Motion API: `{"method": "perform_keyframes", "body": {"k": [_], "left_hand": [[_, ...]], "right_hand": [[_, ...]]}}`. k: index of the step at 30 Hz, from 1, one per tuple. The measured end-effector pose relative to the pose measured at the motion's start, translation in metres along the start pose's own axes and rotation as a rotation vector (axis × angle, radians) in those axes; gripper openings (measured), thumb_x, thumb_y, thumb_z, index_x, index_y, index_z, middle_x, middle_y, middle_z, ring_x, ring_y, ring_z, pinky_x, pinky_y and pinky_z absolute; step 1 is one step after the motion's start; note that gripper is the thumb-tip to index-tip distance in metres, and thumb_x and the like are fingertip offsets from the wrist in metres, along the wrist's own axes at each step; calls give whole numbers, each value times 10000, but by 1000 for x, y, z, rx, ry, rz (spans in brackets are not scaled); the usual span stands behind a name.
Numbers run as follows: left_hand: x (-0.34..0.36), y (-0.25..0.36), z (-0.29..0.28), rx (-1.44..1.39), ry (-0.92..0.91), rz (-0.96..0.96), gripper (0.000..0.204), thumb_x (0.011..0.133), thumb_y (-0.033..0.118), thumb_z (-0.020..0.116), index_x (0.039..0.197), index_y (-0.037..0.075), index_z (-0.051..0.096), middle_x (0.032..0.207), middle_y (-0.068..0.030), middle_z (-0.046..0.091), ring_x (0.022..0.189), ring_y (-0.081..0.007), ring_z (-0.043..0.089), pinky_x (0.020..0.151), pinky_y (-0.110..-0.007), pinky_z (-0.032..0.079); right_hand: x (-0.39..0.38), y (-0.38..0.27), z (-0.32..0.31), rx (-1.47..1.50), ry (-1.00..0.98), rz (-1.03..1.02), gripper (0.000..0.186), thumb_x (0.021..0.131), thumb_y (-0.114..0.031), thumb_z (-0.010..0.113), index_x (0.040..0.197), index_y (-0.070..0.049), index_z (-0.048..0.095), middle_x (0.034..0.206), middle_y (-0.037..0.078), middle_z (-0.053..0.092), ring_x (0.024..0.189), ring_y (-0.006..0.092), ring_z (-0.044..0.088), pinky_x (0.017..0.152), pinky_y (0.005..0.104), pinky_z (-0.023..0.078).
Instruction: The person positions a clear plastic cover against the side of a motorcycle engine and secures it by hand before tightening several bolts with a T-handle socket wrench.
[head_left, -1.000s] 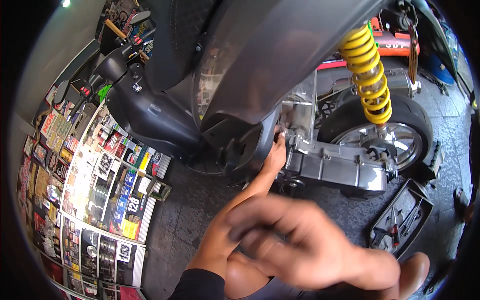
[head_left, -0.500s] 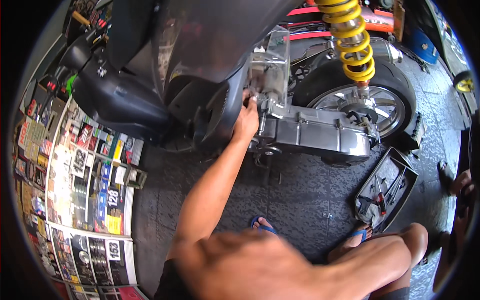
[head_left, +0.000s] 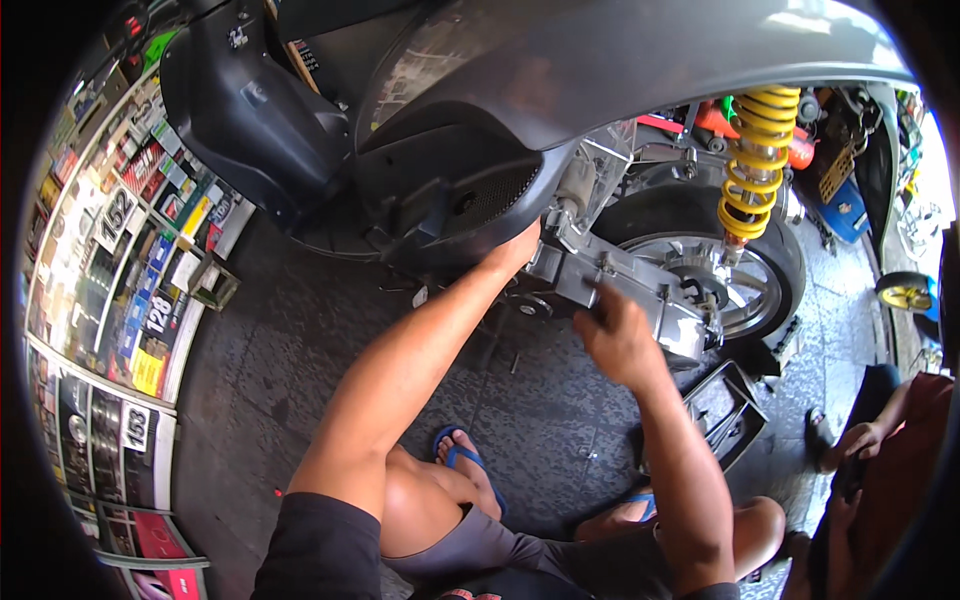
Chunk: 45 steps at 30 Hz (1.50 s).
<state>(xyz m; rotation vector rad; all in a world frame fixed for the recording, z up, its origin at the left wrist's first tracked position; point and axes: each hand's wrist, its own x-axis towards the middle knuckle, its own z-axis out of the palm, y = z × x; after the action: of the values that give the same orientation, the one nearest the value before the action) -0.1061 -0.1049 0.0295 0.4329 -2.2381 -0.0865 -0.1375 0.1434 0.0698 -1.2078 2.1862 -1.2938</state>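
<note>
My left hand point(head_left: 516, 248) reaches in under the black body panel point(head_left: 460, 210) of a scooter, beside the engine; its fingers are hidden. My right hand point(head_left: 614, 330) is in front of the grey transmission case point(head_left: 650, 300), fingers curled, with whatever they hold, if anything, too small to make out. A clear plastic housing point(head_left: 608, 170) stands above the case. The rear wheel point(head_left: 785, 290) and a yellow coil shock point(head_left: 758, 140) are to the right.
A tool tray point(head_left: 745, 400) lies on the dark tiled floor point(head_left: 520, 390). A stickered display cabinet point(head_left: 140, 280) lines the left. At the right are a co-worker's hands point(head_left: 862, 440), a blue drum point(head_left: 840, 210) and a small yellow-rimmed wheel point(head_left: 903, 297).
My right hand has moved from close below the camera up toward the transmission case. My left hand remains at the engine, fingers now hidden. The view has shifted, showing more of the co-worker.
</note>
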Motion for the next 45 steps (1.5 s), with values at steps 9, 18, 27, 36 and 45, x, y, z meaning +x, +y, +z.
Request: {"method": "perform_keyframes", "body": {"k": [9,18,27,36,45], "left_hand": [[-9,-16,22,-2,14,-80,273,960,208,562,1121,19,677,1101,-221,672,1031,-405,625,920,-473,477],[-7,-7,13,-45,48,-70,245,951,197,564,1071,30,696,1017,-217,690,947,-407,650,849,-484,504],[-6,-6,18,-22,115,-104,242,954,191,554,1078,39,696,1007,-220,693,943,-394,659,834,-480,511],[-6,-14,12,-91,-56,-204,353,1009,277,499,1202,12,629,1150,-239,654,1056,-419,620,926,-463,479],[-12,-24,10,40,-137,-135,348,1014,269,489,1177,-2,633,1117,-245,659,1027,-428,623,916,-470,480]], "right_hand": [[-44,16,51,137,-10,63,718,868,-38,607,1513,-76,295,799,185,693,736,305,699,727,385,530],[-80,126,121,-72,-224,169,382,879,-163,618,1237,-32,621,923,206,713,834,366,704,774,426,540],[-82,139,114,-203,-1152,437,379,871,-331,649,1059,-8,715,875,129,736,761,232,706,698,361,560],[63,24,20,149,388,-117,363,904,-230,676,1117,63,648,982,203,716,894,277,688,823,362,523],[103,27,33,-168,411,-90,518,869,-297,709,1275,6,599,1121,249,681,1083,386,653,911,432,488]]}}
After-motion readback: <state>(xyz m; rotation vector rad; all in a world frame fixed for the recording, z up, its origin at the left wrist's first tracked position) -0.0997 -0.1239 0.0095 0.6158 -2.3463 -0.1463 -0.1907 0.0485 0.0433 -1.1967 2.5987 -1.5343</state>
